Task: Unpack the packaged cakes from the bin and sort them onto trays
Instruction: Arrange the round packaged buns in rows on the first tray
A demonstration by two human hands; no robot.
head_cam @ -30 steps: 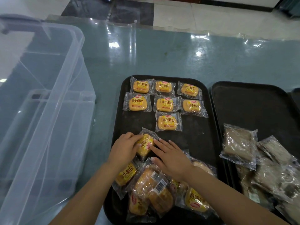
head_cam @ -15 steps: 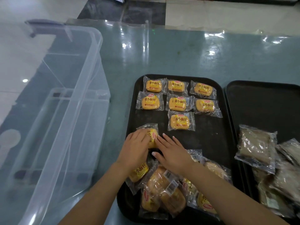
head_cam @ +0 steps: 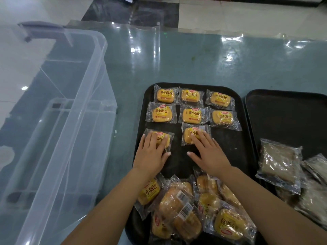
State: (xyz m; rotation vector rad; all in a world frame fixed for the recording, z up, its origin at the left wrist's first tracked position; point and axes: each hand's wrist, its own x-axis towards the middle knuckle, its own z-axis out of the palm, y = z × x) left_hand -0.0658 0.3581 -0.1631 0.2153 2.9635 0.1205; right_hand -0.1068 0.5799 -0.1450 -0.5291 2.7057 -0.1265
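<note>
A black tray [head_cam: 235,149] holds yellow packaged cakes laid in rows at its far end. My left hand [head_cam: 152,152] lies flat on a yellow cake [head_cam: 161,137] at the left of the third row, fingers straight and pressing it down. My right hand [head_cam: 207,151] rests with straight fingers on the yellow cake [head_cam: 189,135] in the middle of that row. A loose pile of yellow cakes [head_cam: 191,209] lies at the tray's near end, under my forearms. The clear plastic bin [head_cam: 85,96] stands on the left and looks empty.
A second black tray [head_cam: 286,114] stands to the right, with several brown packaged cakes [head_cam: 281,161] heaped at its near right. The table [head_cam: 177,61] is covered with a glossy clear sheet, and tiled floor shows beyond its far edge.
Both hands held one yellow cake together near the pile. Now that cake lies flat at the left of the third row under my left hand, and my right hand has moved onto the neighbouring cake.
</note>
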